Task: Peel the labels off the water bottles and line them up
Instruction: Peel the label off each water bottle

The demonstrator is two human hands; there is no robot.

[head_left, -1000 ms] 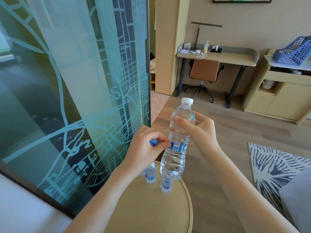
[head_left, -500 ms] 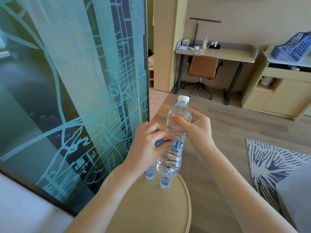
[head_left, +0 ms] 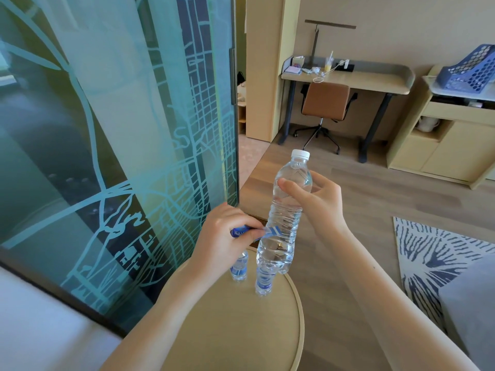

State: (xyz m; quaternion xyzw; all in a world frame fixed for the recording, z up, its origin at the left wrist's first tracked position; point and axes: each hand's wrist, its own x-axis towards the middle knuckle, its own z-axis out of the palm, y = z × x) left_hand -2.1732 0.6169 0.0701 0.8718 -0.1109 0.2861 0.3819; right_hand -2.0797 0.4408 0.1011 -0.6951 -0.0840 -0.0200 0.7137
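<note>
My right hand (head_left: 318,203) grips a clear water bottle (head_left: 286,210) with a white cap by its upper part, holding it upright in the air above the round table (head_left: 241,330). My left hand (head_left: 225,236) pinches the blue label (head_left: 257,232), which is pulled away to the left and hangs on the bottle only by its end. Two more bottles stand on the table below, each with a blue label: one (head_left: 239,266) partly hidden behind my left hand, the other (head_left: 264,279) partly behind the held bottle.
A tall glass panel (head_left: 107,156) with a map pattern stands close on the left. Beyond lie a wooden floor, a desk (head_left: 348,76) with a brown chair (head_left: 325,101), a cabinet (head_left: 442,145) and a patterned rug (head_left: 439,261) at the right.
My left hand has pulled the blue label away from the bottle toward the left; most of the bottle's middle is now bare. The bottle stays in my right hand.
</note>
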